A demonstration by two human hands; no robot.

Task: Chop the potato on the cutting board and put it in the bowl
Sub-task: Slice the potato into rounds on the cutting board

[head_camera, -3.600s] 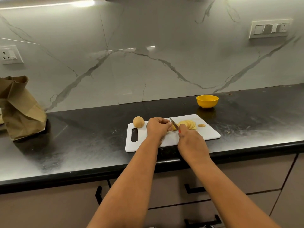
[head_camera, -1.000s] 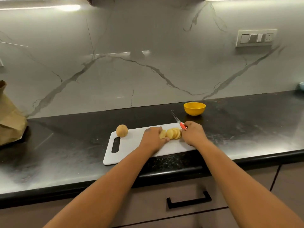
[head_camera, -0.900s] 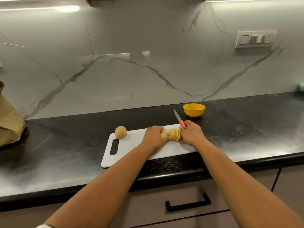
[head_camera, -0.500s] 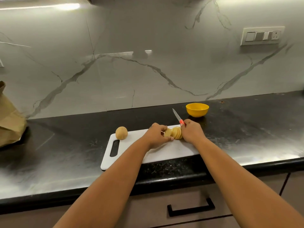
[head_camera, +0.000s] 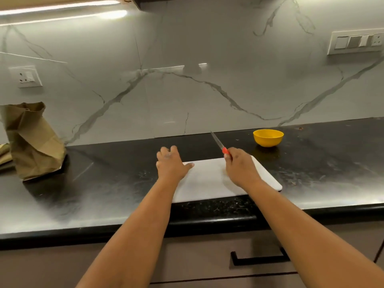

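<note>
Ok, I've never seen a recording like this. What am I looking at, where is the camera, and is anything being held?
There is no machine here: these are a person's two bare arms, filmed by one wide-angle camera worn on their head, looking forward and down. They stand at a black countertop with a white cutting board on it. The right hand grips a knife by its red handle, with the blade pointing up and away. The left hand covers the board's left end, its fingers curled. Whether it holds anything underneath is hidden. No potato shows plainly. A yellow bowl sits beyond the board on the right, and a brown paper bag stands far left.
</note>
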